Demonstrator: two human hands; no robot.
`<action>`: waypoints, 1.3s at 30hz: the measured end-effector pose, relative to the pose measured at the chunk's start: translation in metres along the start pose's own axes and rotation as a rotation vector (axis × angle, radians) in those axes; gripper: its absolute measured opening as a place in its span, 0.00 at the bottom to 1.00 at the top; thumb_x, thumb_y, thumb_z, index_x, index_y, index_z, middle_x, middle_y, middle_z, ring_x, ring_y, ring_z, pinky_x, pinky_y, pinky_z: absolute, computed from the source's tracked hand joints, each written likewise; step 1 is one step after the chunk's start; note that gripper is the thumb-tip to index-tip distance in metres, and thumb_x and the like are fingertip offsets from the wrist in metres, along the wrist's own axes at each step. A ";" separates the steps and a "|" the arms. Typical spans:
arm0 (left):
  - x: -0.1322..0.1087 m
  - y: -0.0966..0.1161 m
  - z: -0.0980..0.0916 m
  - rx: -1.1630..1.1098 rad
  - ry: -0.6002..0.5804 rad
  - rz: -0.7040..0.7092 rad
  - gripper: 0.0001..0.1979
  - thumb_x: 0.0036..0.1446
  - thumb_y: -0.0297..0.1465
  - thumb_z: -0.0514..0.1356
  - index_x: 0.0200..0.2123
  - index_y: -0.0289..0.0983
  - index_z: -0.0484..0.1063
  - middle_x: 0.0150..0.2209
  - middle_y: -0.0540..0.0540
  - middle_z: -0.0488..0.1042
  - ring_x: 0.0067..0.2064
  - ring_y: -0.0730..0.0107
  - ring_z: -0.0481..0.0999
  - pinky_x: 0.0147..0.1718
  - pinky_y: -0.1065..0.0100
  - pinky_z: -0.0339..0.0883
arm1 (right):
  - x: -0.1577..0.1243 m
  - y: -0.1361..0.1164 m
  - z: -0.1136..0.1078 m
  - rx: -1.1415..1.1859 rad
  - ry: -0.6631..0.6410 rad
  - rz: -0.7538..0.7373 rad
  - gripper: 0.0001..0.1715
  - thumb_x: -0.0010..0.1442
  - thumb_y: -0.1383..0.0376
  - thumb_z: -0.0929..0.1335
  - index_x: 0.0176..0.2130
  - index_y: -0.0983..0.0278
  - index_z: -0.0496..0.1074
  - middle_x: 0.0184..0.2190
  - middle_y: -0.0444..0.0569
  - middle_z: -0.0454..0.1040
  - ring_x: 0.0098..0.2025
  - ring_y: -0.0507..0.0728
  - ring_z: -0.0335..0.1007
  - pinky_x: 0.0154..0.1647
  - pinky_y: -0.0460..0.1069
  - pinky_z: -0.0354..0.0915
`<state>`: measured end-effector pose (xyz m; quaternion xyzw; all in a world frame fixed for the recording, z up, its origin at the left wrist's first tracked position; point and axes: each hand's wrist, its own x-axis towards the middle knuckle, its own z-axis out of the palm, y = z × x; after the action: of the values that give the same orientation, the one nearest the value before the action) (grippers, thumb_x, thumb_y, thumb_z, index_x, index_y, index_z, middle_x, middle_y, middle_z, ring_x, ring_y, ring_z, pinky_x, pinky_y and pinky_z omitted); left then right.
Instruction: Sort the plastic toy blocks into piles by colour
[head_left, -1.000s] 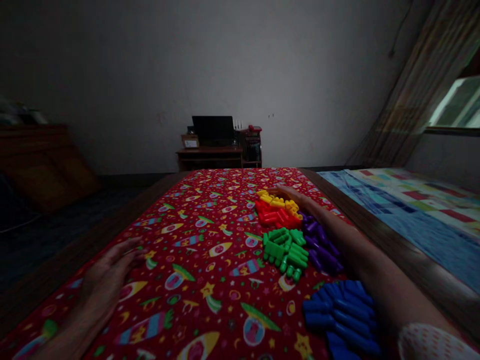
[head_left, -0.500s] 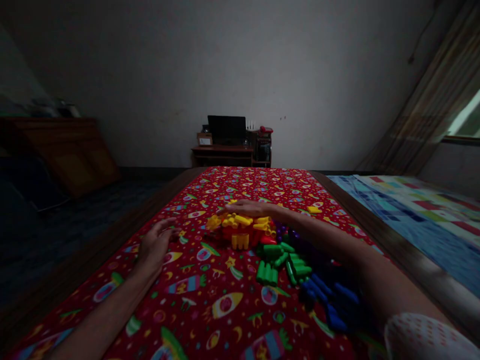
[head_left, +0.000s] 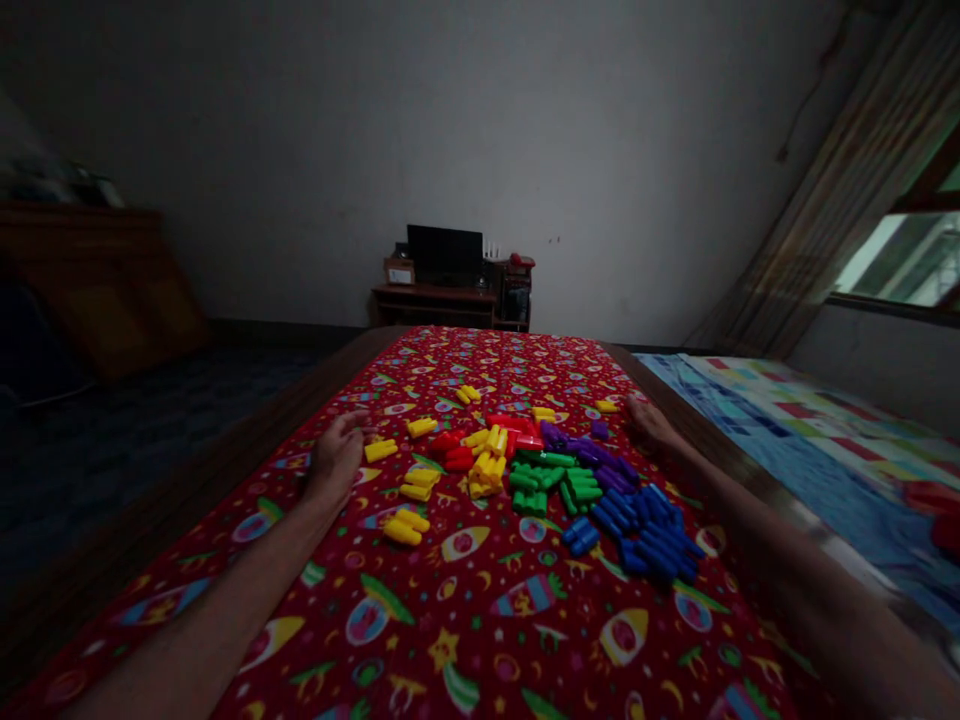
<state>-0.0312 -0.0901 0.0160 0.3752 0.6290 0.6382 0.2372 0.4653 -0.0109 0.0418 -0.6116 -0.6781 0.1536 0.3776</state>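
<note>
Clock reference: the cluster of green rounded plastic blocks (head_left: 581,485), 12 o'clock at the far edge. Bare red rocket-print cloth (head_left: 480,620) gives a wide passage at 6 to 7 o'clock. Blue rounded plastic blocks (head_left: 656,545) obstruct 4 to 5 o'clock; purple (head_left: 604,457), 2 o'clock; red (head_left: 526,440), 11 o'clock. Scattered yellow rounded plastic blocks (head_left: 420,478) leave narrow gaps at 9 o'clock, bounded outward by the left hand (head_left: 337,455). The right forearm (head_left: 757,510) bars 3 o'clock.

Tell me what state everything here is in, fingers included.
Yellow blocks: scattered, some heaped
Red blocks: clustered, partly hidden by yellow blocks
Green blocks: clustered
Purple blocks: mostly clustered
Blue blocks: heaped
Left fingers: loosely open, nothing visibly held
Right fingers: apparently open
Patterned cloth: spread out
Monitor: screen dark
Curtain: hanging
</note>
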 end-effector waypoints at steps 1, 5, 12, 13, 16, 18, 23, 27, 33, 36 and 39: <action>0.001 -0.001 0.000 -0.003 -0.007 0.014 0.15 0.47 0.23 0.54 0.39 0.37 0.72 0.37 0.45 0.78 0.39 0.63 0.79 0.40 0.62 0.75 | -0.004 0.002 0.007 0.006 -0.022 0.021 0.39 0.58 0.35 0.52 0.25 0.63 0.68 0.21 0.50 0.70 0.28 0.57 0.68 0.28 0.50 0.64; 0.001 -0.004 0.002 -0.016 -0.049 0.067 0.15 0.48 0.24 0.56 0.40 0.38 0.72 0.44 0.43 0.78 0.47 0.60 0.78 0.49 0.60 0.72 | -0.007 -0.023 0.045 0.078 -0.138 -0.001 0.41 0.57 0.34 0.51 0.25 0.64 0.67 0.22 0.50 0.70 0.28 0.57 0.68 0.29 0.50 0.64; -0.003 -0.003 -0.001 0.095 -0.158 0.131 0.19 0.52 0.28 0.54 0.48 0.39 0.72 0.50 0.43 0.76 0.54 0.60 0.74 0.57 0.58 0.64 | -0.021 -0.103 0.059 0.327 -0.581 -0.230 0.46 0.54 0.32 0.54 0.45 0.62 0.76 0.45 0.53 0.77 0.54 0.63 0.68 0.59 0.60 0.59; -0.003 -0.002 -0.002 0.097 -0.167 0.134 0.20 0.52 0.28 0.54 0.49 0.39 0.71 0.50 0.43 0.76 0.55 0.60 0.73 0.57 0.58 0.64 | -0.025 -0.108 0.051 0.344 -0.601 -0.249 0.46 0.54 0.32 0.54 0.48 0.61 0.76 0.48 0.53 0.76 0.55 0.63 0.67 0.61 0.60 0.57; -0.003 -0.003 -0.001 0.111 -0.174 0.135 0.22 0.53 0.29 0.53 0.51 0.38 0.70 0.51 0.41 0.75 0.55 0.59 0.73 0.57 0.58 0.64 | -0.042 -0.099 0.013 0.260 -0.431 -0.236 0.47 0.54 0.32 0.55 0.51 0.61 0.75 0.52 0.54 0.75 0.58 0.66 0.65 0.63 0.63 0.54; -0.004 -0.002 0.001 0.164 -0.184 0.160 0.22 0.53 0.30 0.53 0.52 0.37 0.70 0.52 0.41 0.74 0.56 0.58 0.72 0.58 0.56 0.62 | -0.067 -0.076 -0.012 0.141 -0.265 -0.154 0.48 0.55 0.33 0.54 0.54 0.62 0.73 0.53 0.55 0.73 0.59 0.69 0.64 0.63 0.66 0.53; -0.015 0.006 0.009 0.406 -0.298 0.275 0.23 0.58 0.35 0.51 0.55 0.36 0.68 0.59 0.39 0.68 0.62 0.56 0.65 0.63 0.52 0.52 | -0.176 -0.017 -0.038 -0.048 -0.150 -0.005 0.41 0.61 0.41 0.54 0.65 0.57 0.58 0.63 0.54 0.62 0.64 0.67 0.58 0.64 0.65 0.55; -0.025 0.013 0.013 0.476 -0.400 0.324 0.26 0.59 0.37 0.47 0.58 0.34 0.65 0.61 0.38 0.66 0.64 0.58 0.62 0.64 0.54 0.51 | -0.227 -0.020 -0.025 -0.157 -0.264 -0.192 0.48 0.56 0.45 0.65 0.69 0.53 0.47 0.69 0.50 0.45 0.69 0.67 0.44 0.65 0.64 0.53; -0.032 0.015 0.016 0.506 -0.529 0.403 0.30 0.60 0.41 0.44 0.60 0.29 0.61 0.62 0.34 0.63 0.64 0.57 0.62 0.64 0.54 0.51 | -0.170 -0.060 0.021 -0.128 -0.287 -0.234 0.57 0.48 0.47 0.72 0.68 0.56 0.48 0.70 0.57 0.39 0.69 0.72 0.39 0.64 0.67 0.51; -0.036 0.015 0.016 0.490 -0.588 0.439 0.32 0.60 0.44 0.44 0.61 0.31 0.60 0.63 0.35 0.62 0.64 0.57 0.60 0.63 0.55 0.51 | -0.131 -0.077 0.048 -0.044 -0.336 -0.236 0.57 0.45 0.46 0.73 0.67 0.56 0.52 0.69 0.58 0.44 0.68 0.74 0.43 0.63 0.67 0.52; -0.039 0.017 0.016 0.479 -0.647 0.461 0.32 0.60 0.46 0.44 0.61 0.33 0.60 0.62 0.37 0.64 0.65 0.56 0.59 0.63 0.54 0.51 | -0.104 -0.098 0.078 0.048 -0.355 -0.281 0.58 0.43 0.45 0.74 0.66 0.55 0.54 0.68 0.58 0.47 0.68 0.74 0.42 0.62 0.68 0.52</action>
<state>0.0077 -0.1120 0.0241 0.7292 0.5526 0.3612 0.1799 0.3374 -0.1090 0.0216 -0.4653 -0.8085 0.2209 0.2845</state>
